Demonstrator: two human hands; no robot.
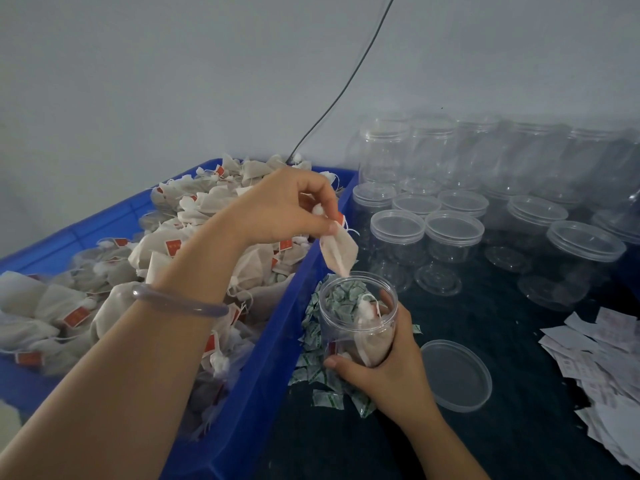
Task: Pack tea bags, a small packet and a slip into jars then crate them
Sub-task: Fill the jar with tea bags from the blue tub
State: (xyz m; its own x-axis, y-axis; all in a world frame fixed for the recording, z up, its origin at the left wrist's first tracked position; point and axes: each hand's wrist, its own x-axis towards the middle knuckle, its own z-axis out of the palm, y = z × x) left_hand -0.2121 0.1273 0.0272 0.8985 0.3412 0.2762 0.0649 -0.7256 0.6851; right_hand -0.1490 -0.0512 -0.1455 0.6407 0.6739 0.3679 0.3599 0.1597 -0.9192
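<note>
Fingers [325, 225] of the left hand [287, 209] pinch a tea bag [339, 249] above the jar [358, 317] gripped by the right hand [388, 368] beside the crate [270, 358] (one bag inside); I'd lower it corner-first, jar held steady.

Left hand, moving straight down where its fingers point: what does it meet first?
Likely the open jar in the right hand: the tea bag the left hand pinches hangs right over its mouth, though depth is unclear.
</note>
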